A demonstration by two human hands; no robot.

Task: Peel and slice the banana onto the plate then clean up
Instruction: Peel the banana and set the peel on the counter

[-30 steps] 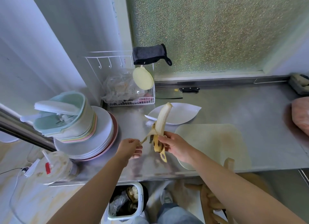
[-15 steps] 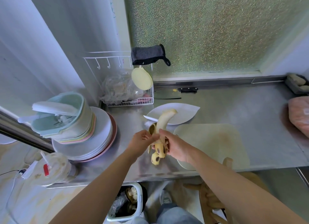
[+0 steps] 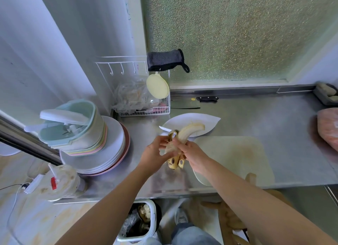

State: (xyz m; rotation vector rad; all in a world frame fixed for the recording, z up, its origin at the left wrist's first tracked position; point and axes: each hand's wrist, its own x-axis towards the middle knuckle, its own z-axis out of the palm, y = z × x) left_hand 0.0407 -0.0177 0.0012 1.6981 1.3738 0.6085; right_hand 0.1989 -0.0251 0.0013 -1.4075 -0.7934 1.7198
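A person peels a banana (image 3: pixel 190 130) over a steel bench (image 3: pixel 256 120), the bared fruit pointing toward two o'clock above the near edge of a white leaf-shaped plate (image 3: pixel 210 120). The right hand (image 3: pixel 192 153) has its grip closed around the lower, unpeeled part of the fruit, where spotted yellow skin hangs down at six o'clock; the left hand (image 3: pixel 153 153), at nine o'clock of the fruit, pinches a strip of peel (image 3: pixel 171 135) between its fingers. A pale cutting board (image 3: pixel 237 153) lies on the bench at four o'clock of the hands, just beside the plate, and a cleaver (image 3: pixel 193 102) rests against the back edge at twelve o'clock, well apart from both hands. Stacked plates and bowls (image 3: pixel 102 146) stand at nine o'clock, and a waste bin (image 3: pixel 139 221) sits on the floor below the bench edge at six o'clock. Peeling looks about half finished, with slicing and clean-up yet to come. The risks, judged from here: the exposed fruit is soft and unsupported, so a hard tug on the strip could snap it, dropping the top onto the bench instead of the plate; a squeeze too firm at the base could bruise or mash it; and loose peel could fall to the floor, missing the bin.
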